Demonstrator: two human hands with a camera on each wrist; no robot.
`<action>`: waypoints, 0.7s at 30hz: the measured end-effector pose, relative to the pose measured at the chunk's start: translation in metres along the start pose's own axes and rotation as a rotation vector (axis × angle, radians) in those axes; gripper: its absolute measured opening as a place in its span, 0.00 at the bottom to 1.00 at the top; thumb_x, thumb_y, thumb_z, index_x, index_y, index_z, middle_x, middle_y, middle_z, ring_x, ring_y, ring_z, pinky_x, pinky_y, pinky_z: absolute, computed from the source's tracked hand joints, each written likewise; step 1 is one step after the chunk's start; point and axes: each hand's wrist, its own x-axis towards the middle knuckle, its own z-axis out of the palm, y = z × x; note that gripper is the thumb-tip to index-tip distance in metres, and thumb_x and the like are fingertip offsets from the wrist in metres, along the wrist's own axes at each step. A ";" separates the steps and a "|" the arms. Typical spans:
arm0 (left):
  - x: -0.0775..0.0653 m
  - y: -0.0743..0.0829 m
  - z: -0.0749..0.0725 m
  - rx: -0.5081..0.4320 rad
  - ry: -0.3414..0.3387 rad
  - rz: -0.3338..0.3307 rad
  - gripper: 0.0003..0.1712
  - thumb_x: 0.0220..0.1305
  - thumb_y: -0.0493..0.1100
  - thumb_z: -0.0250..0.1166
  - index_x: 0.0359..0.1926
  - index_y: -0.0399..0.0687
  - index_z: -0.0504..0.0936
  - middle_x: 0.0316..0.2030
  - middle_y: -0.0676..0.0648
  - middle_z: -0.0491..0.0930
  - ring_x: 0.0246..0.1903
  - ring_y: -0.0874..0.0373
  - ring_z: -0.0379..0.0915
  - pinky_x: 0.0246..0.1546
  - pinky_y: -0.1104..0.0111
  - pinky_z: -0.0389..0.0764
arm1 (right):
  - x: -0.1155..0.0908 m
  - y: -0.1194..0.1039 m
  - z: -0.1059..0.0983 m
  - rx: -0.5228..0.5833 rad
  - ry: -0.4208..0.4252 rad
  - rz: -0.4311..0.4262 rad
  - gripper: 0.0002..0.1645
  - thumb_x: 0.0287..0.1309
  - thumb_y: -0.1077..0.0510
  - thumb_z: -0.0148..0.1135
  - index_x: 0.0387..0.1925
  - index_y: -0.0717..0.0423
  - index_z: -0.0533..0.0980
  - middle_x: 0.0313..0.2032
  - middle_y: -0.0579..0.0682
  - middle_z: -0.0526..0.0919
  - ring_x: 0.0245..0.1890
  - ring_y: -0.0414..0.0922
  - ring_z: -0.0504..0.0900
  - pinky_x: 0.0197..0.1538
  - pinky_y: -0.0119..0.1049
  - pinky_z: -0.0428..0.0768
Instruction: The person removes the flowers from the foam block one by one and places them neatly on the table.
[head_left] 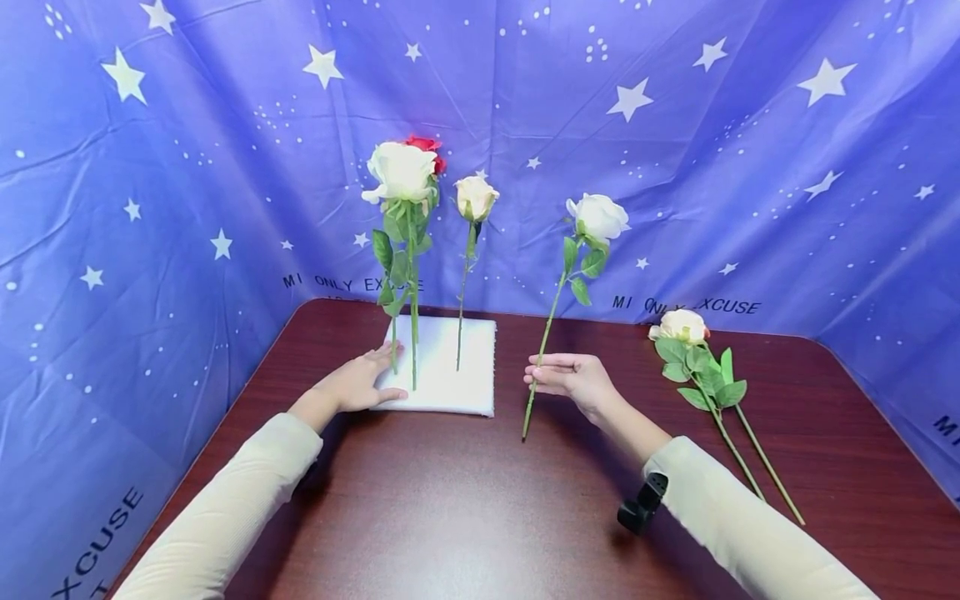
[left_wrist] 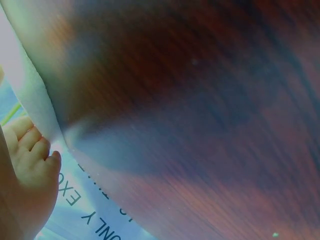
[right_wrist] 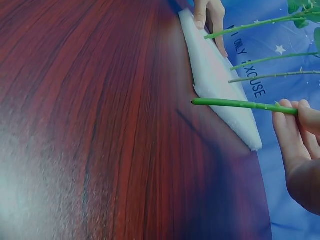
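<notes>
My left hand point(head_left: 358, 382) rests with spread fingers on the left edge of a white foam board point(head_left: 477, 358). Three artificial roses stand upright in it: a large white one point(head_left: 402, 173), a red one point(head_left: 424, 145) mostly behind that, and a cream one point(head_left: 476, 198). To the right of the board, my right hand point(head_left: 581, 385) pinches the stem of another white rose point(head_left: 600, 218) between thumb and fingers. This rose leans slightly right. In the right wrist view its green stem point(right_wrist: 225, 103) ends above the table, apart from the board.
On the right of the brown table point(head_left: 420, 492) lie more roses, a pale bloom point(head_left: 681, 325) with leaves and two stems pointing toward me. A blue star-printed cloth point(head_left: 525, 100) hangs behind and at both sides. A black device point(head_left: 642, 503) is on my right wrist.
</notes>
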 end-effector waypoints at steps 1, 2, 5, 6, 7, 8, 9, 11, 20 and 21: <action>0.000 0.000 0.000 0.000 -0.001 0.000 0.48 0.60 0.60 0.63 0.69 0.31 0.60 0.70 0.31 0.59 0.71 0.38 0.54 0.71 0.48 0.59 | -0.001 0.000 -0.002 -0.002 -0.004 0.004 0.31 0.58 0.73 0.58 0.59 0.86 0.61 0.34 0.50 0.89 0.36 0.40 0.88 0.45 0.38 0.86; 0.000 -0.001 0.000 0.000 -0.003 0.000 0.48 0.60 0.60 0.63 0.69 0.31 0.60 0.70 0.32 0.59 0.72 0.38 0.53 0.71 0.48 0.59 | -0.002 0.001 -0.003 -0.007 -0.010 0.009 0.31 0.58 0.73 0.58 0.59 0.86 0.61 0.34 0.50 0.89 0.36 0.40 0.88 0.45 0.38 0.86; 0.001 -0.002 0.001 0.002 -0.005 -0.002 0.48 0.60 0.61 0.62 0.70 0.32 0.59 0.70 0.32 0.58 0.72 0.38 0.53 0.71 0.48 0.59 | -0.004 0.001 -0.008 -0.021 -0.027 0.021 0.31 0.58 0.73 0.58 0.59 0.87 0.60 0.34 0.49 0.89 0.36 0.40 0.88 0.45 0.38 0.86; 0.001 -0.002 0.001 0.003 -0.004 -0.002 0.48 0.60 0.61 0.62 0.70 0.32 0.59 0.70 0.32 0.58 0.72 0.38 0.53 0.71 0.48 0.59 | -0.005 0.001 -0.010 -0.025 -0.038 0.022 0.31 0.58 0.73 0.58 0.59 0.87 0.60 0.34 0.49 0.89 0.36 0.40 0.88 0.45 0.37 0.86; 0.000 -0.002 0.001 0.000 -0.003 -0.001 0.48 0.60 0.61 0.62 0.70 0.32 0.59 0.70 0.32 0.58 0.72 0.38 0.53 0.72 0.48 0.59 | -0.006 0.001 -0.012 -0.031 -0.047 0.024 0.31 0.58 0.73 0.58 0.59 0.87 0.60 0.34 0.49 0.89 0.36 0.40 0.88 0.45 0.37 0.86; 0.000 -0.002 0.001 0.000 -0.001 -0.001 0.48 0.60 0.61 0.62 0.70 0.32 0.59 0.70 0.32 0.59 0.72 0.38 0.53 0.72 0.48 0.59 | -0.007 0.000 -0.014 -0.033 -0.059 0.026 0.31 0.58 0.73 0.58 0.59 0.87 0.60 0.34 0.50 0.89 0.36 0.41 0.88 0.46 0.38 0.86; 0.000 -0.001 0.001 -0.001 0.001 0.000 0.48 0.60 0.61 0.62 0.70 0.32 0.59 0.70 0.32 0.59 0.72 0.38 0.53 0.71 0.48 0.59 | -0.009 0.000 -0.016 -0.035 -0.070 0.026 0.30 0.58 0.73 0.58 0.59 0.88 0.60 0.35 0.51 0.89 0.36 0.41 0.88 0.45 0.38 0.86; -0.001 -0.001 0.001 -0.003 0.004 0.002 0.48 0.60 0.61 0.62 0.70 0.32 0.60 0.70 0.32 0.59 0.72 0.38 0.53 0.71 0.48 0.59 | -0.010 -0.001 -0.021 -0.039 -0.094 0.032 0.30 0.57 0.74 0.58 0.58 0.88 0.61 0.35 0.52 0.89 0.36 0.41 0.88 0.46 0.39 0.86; 0.000 0.000 -0.001 0.008 -0.010 0.004 0.48 0.60 0.61 0.62 0.70 0.33 0.59 0.71 0.32 0.58 0.71 0.37 0.53 0.71 0.47 0.59 | -0.017 -0.004 -0.044 -0.052 -0.173 0.074 0.24 0.55 0.74 0.60 0.53 0.83 0.69 0.35 0.48 0.89 0.38 0.41 0.88 0.46 0.38 0.86; 0.000 0.000 -0.001 0.009 -0.012 0.002 0.48 0.60 0.61 0.62 0.70 0.34 0.59 0.71 0.32 0.57 0.72 0.38 0.53 0.71 0.47 0.59 | -0.017 -0.004 -0.046 -0.053 -0.177 0.075 0.23 0.55 0.74 0.60 0.53 0.83 0.70 0.35 0.48 0.89 0.38 0.41 0.88 0.46 0.38 0.86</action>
